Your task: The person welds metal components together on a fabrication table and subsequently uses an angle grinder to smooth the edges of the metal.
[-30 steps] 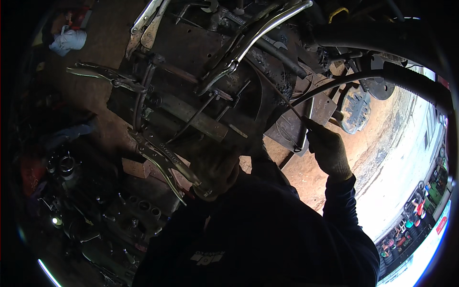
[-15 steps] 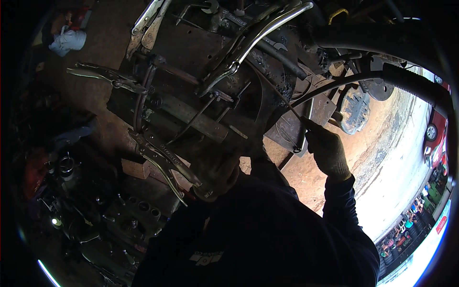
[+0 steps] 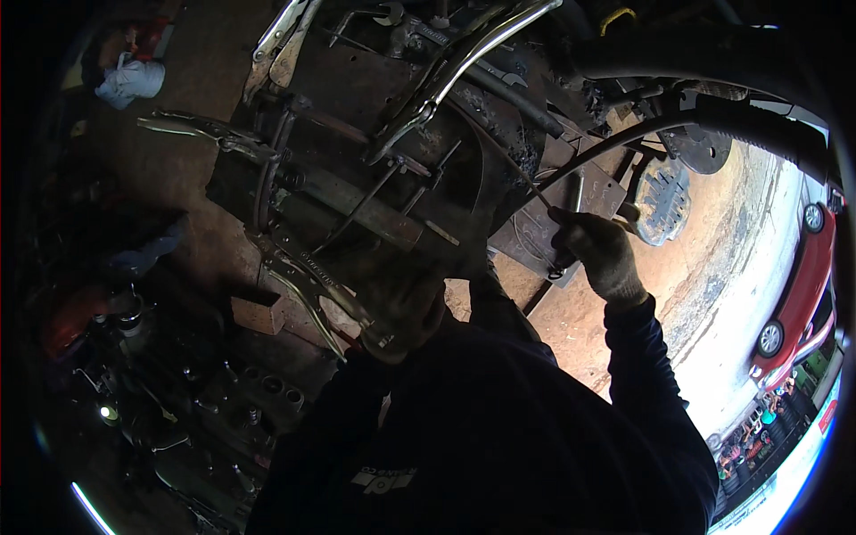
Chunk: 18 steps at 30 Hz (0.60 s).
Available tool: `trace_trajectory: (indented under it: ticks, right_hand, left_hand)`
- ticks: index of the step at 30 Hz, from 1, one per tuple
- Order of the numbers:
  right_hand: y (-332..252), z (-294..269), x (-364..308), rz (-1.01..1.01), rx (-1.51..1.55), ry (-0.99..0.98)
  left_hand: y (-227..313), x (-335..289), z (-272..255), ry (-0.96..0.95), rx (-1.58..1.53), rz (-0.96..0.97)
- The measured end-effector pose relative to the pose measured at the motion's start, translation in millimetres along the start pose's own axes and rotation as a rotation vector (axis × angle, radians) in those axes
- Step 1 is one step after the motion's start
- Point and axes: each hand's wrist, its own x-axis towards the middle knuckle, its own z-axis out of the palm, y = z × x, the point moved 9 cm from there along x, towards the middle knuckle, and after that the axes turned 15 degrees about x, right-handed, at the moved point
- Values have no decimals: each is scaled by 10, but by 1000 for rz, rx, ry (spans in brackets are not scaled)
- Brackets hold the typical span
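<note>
My right hand (image 3: 602,254), in a light knitted glove, is closed on a thin metal rod (image 3: 511,162). The rod slants up and left over a dark steel work table (image 3: 357,85). My left hand (image 3: 401,312), gloved and in deep shadow, is beside the handles of locking pliers (image 3: 308,278); its fingers cannot be made out. Those pliers grip the near end of a curved metal bar (image 3: 267,192). More locking pliers (image 3: 209,134) clamp the bar's left side, and a long-handled pair (image 3: 464,67) lies across the middle, its jaws at a small crosspiece (image 3: 410,164).
Wrenches (image 3: 392,13) lie at the far edge. A thick dark hose (image 3: 615,143) arches on the right above a marked metal plate (image 3: 584,201). A box-shaped metal piece (image 3: 257,314) and dark machine parts (image 3: 134,312) sit lower left. Outside stands a red car (image 3: 798,308).
My right hand has moved slightly left with the rod. The view has shifted a little, bringing more of the red car into sight. The clamped pieces keep their arrangement.
</note>
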Motion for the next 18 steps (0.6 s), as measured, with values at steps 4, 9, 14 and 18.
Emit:
trace_trajectory:
  ticks: [4, 9, 14, 18]
  right_hand:
    - [36, 69, -20, 25, 18, -43]
    - [204, 70, 34, -19, 235, -116]
    - [222, 39, 54, -40, 297, -49]
    - [188, 55, 32, -56, 344, -60]
  left_hand:
    - [-7, 1, 12, 10, -56, -3]
    - [-26, -54, 64, 5, -125, -42]
    - [-40, -136, -6, -10, -40, -15]
    - [-94, -296, -139, 93, -19, 127]
